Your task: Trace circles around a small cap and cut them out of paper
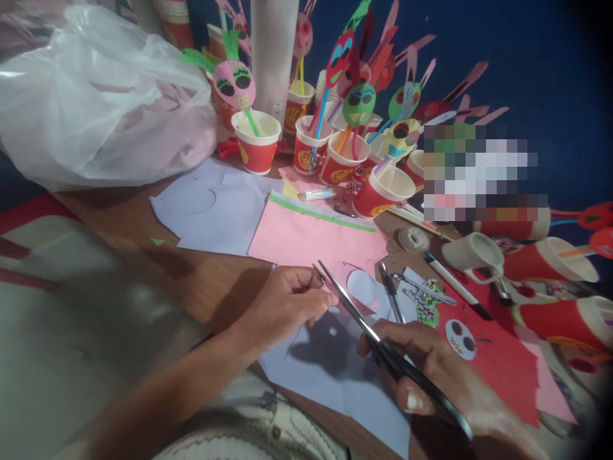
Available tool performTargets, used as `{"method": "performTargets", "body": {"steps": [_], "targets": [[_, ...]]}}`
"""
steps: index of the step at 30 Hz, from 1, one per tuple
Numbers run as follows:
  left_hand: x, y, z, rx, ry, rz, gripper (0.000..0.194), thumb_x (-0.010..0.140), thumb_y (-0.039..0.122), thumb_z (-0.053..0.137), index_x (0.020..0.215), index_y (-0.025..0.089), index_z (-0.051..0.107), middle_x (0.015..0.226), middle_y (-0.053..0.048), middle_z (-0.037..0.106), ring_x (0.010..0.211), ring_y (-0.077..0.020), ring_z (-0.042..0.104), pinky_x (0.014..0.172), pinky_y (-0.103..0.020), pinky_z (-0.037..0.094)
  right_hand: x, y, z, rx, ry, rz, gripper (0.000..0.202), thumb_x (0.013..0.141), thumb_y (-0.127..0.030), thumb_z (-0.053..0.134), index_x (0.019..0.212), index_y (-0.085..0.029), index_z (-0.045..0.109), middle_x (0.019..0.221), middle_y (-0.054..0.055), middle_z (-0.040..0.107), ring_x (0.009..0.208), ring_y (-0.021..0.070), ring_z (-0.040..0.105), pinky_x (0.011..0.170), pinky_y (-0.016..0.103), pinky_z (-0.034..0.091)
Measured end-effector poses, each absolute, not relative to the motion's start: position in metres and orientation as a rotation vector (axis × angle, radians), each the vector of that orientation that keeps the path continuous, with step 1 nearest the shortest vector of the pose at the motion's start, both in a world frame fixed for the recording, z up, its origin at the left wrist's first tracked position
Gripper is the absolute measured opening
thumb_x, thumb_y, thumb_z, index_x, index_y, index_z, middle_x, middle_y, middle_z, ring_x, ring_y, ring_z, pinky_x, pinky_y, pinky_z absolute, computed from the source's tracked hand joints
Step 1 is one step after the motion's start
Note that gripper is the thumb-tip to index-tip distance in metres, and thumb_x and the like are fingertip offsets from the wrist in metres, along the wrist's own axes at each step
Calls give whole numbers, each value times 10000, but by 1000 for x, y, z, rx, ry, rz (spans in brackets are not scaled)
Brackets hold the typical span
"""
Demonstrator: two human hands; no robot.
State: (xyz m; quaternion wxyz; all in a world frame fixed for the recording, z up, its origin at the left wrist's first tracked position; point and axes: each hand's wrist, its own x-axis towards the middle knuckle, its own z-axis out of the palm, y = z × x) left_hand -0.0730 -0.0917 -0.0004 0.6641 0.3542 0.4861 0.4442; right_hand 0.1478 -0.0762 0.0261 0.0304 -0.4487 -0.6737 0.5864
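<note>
My right hand (421, 364) is wrapped round a pair of black-handled scissors (352, 308), whose blades point up and to the left, slightly apart. Close by the blade tips, my left hand (299, 297) pinches a small pink piece of paper (331, 296), mostly hidden by the fingers. Under both hands lies a sheet of lilac paper (330, 377). Just beyond them is pink paper (316, 233) with a green strip along its far edge. A round lilac paper cutout (363, 287) rests behind the scissors.
Red and white paper cups (258, 144) holding straws with paper faces crowd the back and right. A white plastic bag (110, 108) bulges at the left. A glue stick (318, 194), a tape roll (414, 239), a marker (457, 284) and red paper (502, 370) lie around.
</note>
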Motion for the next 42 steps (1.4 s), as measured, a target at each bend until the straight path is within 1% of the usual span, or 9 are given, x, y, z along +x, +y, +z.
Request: {"method": "performTargets", "body": {"steps": [8, 13, 15, 18, 21, 25, 30, 35, 42], "targets": [[-73, -93, -2, 791, 1067, 1024, 214, 686, 216, 581, 507, 143, 488, 446, 44, 481, 424, -40, 361, 424, -180, 258, 147, -77, 26, -1378, -2126, 1689, 608, 604, -717, 617, 883, -180, 659, 535, -36, 422, 509, 119, 375, 493, 244, 326], [-73, -93, -5, 764, 987, 1058, 174, 702, 227, 579, 552, 157, 525, 434, 75, 393, 427, -59, 387, 464, -196, 355, 146, -77, 26, -1269, -2049, 1811, 548, 638, -651, 654, 891, -165, 647, 522, -56, 411, 478, 88, 337, 463, 222, 283], [-73, -93, -5, 761, 978, 1056, 218, 724, 241, 575, 536, 159, 504, 432, 78, 372, 423, -57, 373, 468, -196, 365, 146, -76, 25, -1253, -1955, 1881, 540, 646, -626, 668, 919, -161, 630, 522, -60, 410, 477, 83, 333, 457, 215, 277], [-73, -94, -4, 781, 994, 1048, 277, 748, 293, 588, 531, 155, 487, 449, 66, 412, 425, -48, 371, 445, -178, 334, 145, -76, 24, -1234, -1865, 1944, 503, 660, -589, 679, 920, -164, 608, 530, -64, 412, 471, 75, 320, 446, 206, 262], [-73, -94, -2, 812, 1047, 1023, 254, 754, 338, 602, 597, 144, 556, 482, 46, 485, 431, -42, 378, 414, -165, 282, 142, -78, 23, -1215, -1870, 1930, 466, 655, -557, 698, 898, -170, 608, 561, -60, 420, 481, 74, 313, 438, 201, 252], [-72, -94, 0, 801, 1015, 1061, 217, 756, 281, 585, 594, 139, 563, 490, 44, 509, 430, -33, 364, 420, -161, 281, 141, -80, 23, -1191, -1873, 1916, 461, 665, -553, 687, 916, -172, 618, 582, -52, 431, 500, 81, 324, 445, 199, 257], [-72, -93, -1, 729, 953, 1103, 188, 739, 225, 574, 573, 144, 538, 458, 64, 464, 426, -37, 392, 438, -163, 316, 141, -80, 22, -1205, -1886, 1915, 467, 665, -566, 675, 919, -177, 623, 561, -62, 392, 490, 78, 306, 439, 198, 242], [-72, -93, -3, 676, 936, 1105, 134, 713, 210, 565, 594, 151, 557, 443, 74, 430, 421, -48, 413, 444, -172, 338, 138, -81, 24, -1238, -1899, 1906, 482, 660, -598, 652, 888, -175, 620, 552, -66, 368, 488, 77, 279, 442, 200, 239], [-72, -93, -2, 658, 930, 1098, 158, 707, 217, 564, 566, 153, 531, 438, 73, 402, 429, -58, 420, 456, -184, 338, 141, -84, 22, -1262, -1910, 1864, 479, 670, -579, 649, 927, -176, 612, 554, -62, 375, 482, 81, 302, 432, 201, 254]]}}
